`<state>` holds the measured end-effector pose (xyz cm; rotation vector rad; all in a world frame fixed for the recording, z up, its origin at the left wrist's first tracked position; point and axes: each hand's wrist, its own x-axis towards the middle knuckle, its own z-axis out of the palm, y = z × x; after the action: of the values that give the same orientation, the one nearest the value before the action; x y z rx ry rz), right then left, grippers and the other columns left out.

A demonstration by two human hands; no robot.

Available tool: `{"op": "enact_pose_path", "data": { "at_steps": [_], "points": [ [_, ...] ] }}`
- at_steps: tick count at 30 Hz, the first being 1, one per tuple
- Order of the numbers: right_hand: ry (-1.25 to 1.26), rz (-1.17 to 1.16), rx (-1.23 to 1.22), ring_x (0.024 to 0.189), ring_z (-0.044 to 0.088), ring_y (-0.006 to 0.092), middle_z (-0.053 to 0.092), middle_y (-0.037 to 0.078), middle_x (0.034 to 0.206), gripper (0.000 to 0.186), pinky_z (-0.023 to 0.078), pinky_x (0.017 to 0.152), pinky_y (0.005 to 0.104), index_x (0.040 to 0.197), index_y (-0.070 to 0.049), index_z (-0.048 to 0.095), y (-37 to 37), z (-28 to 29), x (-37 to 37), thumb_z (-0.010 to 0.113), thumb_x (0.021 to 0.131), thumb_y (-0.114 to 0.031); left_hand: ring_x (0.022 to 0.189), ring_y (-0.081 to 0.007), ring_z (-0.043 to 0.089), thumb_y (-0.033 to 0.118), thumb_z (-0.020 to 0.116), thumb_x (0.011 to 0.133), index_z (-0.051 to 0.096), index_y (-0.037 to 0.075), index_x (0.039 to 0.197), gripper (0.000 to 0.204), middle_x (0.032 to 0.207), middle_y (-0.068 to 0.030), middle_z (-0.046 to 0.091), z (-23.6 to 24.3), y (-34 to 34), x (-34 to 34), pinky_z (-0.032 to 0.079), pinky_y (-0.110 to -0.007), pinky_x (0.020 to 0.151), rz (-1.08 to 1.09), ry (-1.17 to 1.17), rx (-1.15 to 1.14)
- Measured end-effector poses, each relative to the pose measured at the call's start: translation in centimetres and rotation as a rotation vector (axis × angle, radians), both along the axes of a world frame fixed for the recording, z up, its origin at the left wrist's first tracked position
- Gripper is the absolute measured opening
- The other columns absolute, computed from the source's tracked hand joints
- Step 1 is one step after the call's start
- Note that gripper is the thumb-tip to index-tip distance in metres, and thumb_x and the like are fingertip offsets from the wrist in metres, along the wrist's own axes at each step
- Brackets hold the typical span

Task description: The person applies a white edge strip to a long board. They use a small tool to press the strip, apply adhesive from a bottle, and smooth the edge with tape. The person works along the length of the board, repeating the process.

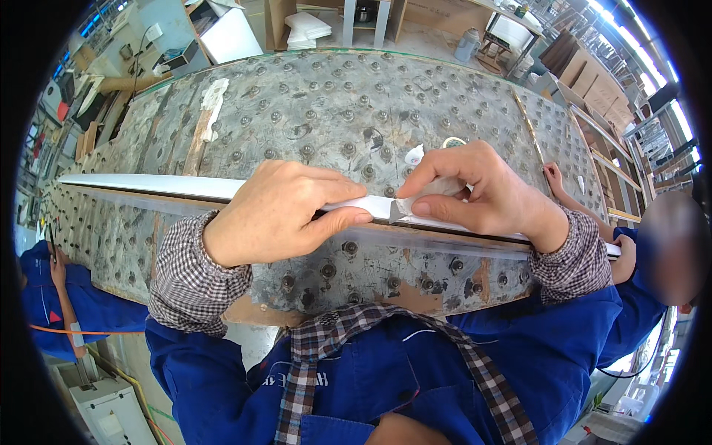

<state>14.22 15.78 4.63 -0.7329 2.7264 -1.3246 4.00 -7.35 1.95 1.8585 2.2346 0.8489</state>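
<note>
A long white strip with a dark lower edge (156,182) runs across the table in front of me. My left hand (271,211) is closed around its middle, thumb and fingers pinching the white face. Just right of it, my right hand (482,189) pinches a crumpled whitish, cloth-like wad (447,188) against the strip. A small grey flat piece (400,210) shows at the wad's left end, touching the strip; its kind is unclear. Beyond my right fingers lie a small white nozzle-like piece (414,155) and a pale ring (454,142), partly hidden by the hand.
The grey table (311,96) is studded with many roller balls. At right, a co-worker's hand (627,256) is at the strip's end, another hand (552,178) on the table. A second person (55,274) stands at left. A white-smeared wooden slat (204,122) lies far left.
</note>
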Motion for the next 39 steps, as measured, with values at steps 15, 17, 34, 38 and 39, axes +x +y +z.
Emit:
{"op": "enact_pose_path", "data": {
  "at_steps": [15,17,34,38,39],
  "points": [
    [0.220,0.021,0.080,0.071,0.065,0.0248,0.067,0.011,0.081,0.014,0.051,0.059,0.0328,0.088,-0.001,0.067,0.0,0.3,0.5,0.068,0.075,0.001,0.075,-0.0309,0.066,0.019,0.068,0.082,0.068,-0.001,0.095,0.024,0.088,-0.0159,0.068,0.0,-0.1,0.2,0.052,-0.035,0.063,0.001,-0.033,0.020],
    [0.251,0.033,0.102,0.071,0.065,0.0256,0.066,0.011,0.081,0.015,0.051,0.060,0.0336,0.088,-0.001,0.067,-0.2,0.4,0.5,0.069,0.074,0.001,0.074,-0.0312,0.066,0.020,0.067,0.082,0.068,0.000,0.095,0.024,0.088,-0.0159,0.068,0.0,-0.1,0.3,0.052,-0.035,0.063,0.002,-0.025,0.019],
    [0.363,0.068,0.266,0.064,0.060,0.0293,0.060,0.011,0.073,0.016,0.047,0.054,0.0386,0.086,-0.003,0.062,-0.5,1.3,0.8,0.066,0.071,0.003,0.073,-0.0318,0.065,0.021,0.066,0.083,0.068,0.001,0.095,0.024,0.086,-0.0150,0.068,-0.1,0.1,-0.1,0.051,-0.036,0.062,-0.006,-0.001,0.017],
    [0.325,0.089,0.292,0.063,0.060,0.0288,0.060,0.011,0.071,0.017,0.047,0.053,0.0378,0.085,-0.004,0.062,-0.2,1.3,0.9,0.066,0.070,0.004,0.072,-0.0320,0.065,0.022,0.066,0.083,0.068,0.001,0.095,0.024,0.086,-0.0154,0.068,0.0,0.1,-0.2,0.051,-0.036,0.062,-0.001,0.021,0.006],
    [0.320,0.088,0.300,0.062,0.060,0.0287,0.060,0.011,0.071,0.017,0.047,0.053,0.0375,0.085,-0.004,0.063,-0.2,1.5,1.0,0.066,0.070,0.004,0.072,-0.0320,0.065,0.022,0.066,0.083,0.068,0.001,0.095,0.024,0.086,-0.0153,0.068,0.0,0.1,-0.2,0.051,-0.036,0.062,0.003,0.023,0.004]
  ]
}}
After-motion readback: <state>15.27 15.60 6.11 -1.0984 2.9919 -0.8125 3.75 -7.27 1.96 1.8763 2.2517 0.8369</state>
